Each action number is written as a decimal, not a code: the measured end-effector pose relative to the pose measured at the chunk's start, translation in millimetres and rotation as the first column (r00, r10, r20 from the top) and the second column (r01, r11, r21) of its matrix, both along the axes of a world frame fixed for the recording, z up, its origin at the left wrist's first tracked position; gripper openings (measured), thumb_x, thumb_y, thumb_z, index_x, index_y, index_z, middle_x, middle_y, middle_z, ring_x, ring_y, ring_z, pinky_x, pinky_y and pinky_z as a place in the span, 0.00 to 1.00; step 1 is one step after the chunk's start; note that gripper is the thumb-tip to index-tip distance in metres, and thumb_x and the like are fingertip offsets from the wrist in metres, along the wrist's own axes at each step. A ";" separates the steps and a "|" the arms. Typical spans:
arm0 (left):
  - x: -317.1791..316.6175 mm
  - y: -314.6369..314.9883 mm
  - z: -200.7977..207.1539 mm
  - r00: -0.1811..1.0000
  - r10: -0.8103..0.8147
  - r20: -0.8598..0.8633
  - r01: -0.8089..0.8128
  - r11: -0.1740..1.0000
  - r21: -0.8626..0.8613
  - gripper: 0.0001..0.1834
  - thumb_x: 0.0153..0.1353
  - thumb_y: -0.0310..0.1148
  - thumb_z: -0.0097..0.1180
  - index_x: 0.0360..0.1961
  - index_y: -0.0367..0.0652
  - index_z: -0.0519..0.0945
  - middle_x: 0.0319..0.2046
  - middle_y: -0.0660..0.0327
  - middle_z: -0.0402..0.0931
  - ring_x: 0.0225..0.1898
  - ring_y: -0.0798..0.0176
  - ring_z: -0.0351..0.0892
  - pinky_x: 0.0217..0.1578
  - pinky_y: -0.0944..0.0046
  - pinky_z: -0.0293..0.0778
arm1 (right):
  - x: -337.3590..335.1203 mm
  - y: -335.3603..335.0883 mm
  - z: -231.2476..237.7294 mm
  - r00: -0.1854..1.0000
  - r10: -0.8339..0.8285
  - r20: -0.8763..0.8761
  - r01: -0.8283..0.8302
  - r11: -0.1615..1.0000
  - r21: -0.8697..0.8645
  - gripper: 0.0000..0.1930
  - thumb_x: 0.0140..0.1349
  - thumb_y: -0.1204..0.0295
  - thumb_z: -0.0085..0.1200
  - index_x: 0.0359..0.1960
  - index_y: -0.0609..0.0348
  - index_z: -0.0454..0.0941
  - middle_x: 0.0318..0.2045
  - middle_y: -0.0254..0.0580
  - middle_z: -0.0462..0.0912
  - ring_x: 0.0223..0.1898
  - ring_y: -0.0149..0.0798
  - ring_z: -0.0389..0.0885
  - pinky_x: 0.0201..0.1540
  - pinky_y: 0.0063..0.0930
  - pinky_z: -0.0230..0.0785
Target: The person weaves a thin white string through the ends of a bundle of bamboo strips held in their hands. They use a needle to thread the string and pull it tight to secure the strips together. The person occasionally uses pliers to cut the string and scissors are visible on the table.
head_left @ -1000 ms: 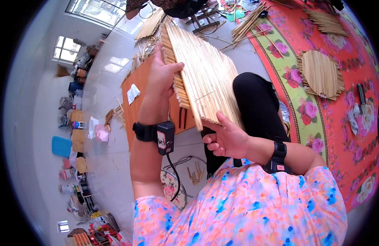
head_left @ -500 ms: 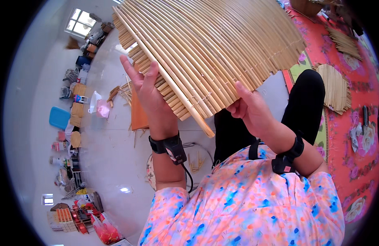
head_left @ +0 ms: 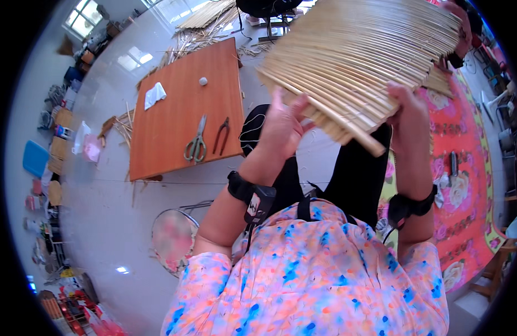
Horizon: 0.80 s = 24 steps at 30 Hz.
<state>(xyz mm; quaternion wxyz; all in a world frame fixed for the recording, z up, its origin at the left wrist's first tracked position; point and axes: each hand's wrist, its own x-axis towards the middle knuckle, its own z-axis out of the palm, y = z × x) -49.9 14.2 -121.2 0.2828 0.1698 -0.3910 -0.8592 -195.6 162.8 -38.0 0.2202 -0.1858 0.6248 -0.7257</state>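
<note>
Both hands hold up a mat of straw-coloured reed sticks (head_left: 359, 50), bound side by side with thin thread. A thicker stick runs along its near edge and juts out toward me. My left hand (head_left: 283, 126) is closed on the near left corner, thumb and fingers at the edge. At the near right edge, my right hand (head_left: 408, 115) grips the mat, its fingers partly hidden. Another person's hand (head_left: 462, 31) is by the mat's far right edge; I cannot tell whether it touches. The mat is tilted above my knees and slightly blurred.
Left of my knees, a low wooden table (head_left: 183, 137) bears green-handled scissors (head_left: 197, 143), pliers (head_left: 221, 136), a white cloth (head_left: 155, 95) and a small white ball (head_left: 203, 81). A round stool (head_left: 174, 241) stands near left. Right lies a red floral mat (head_left: 471, 207). Loose reeds (head_left: 185, 47) litter the far floor.
The reed mat has swung to the right in view, both hands still on it. The view has shifted, showing the wooden table with its tools and another person's hand at the far right.
</note>
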 end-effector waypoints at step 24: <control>2.0 41.1 -35.6 0.763 -0.530 0.369 0.458 0.847 0.269 0.19 0.73 0.46 0.37 0.53 0.44 0.60 0.46 0.45 0.76 0.39 0.54 0.83 0.34 0.63 0.79 | -103.4 -83.2 8.7 0.932 0.352 0.081 -0.335 0.759 0.558 0.18 0.55 0.62 0.50 0.39 0.66 0.75 0.33 0.52 0.83 0.33 0.46 0.85 0.39 0.40 0.80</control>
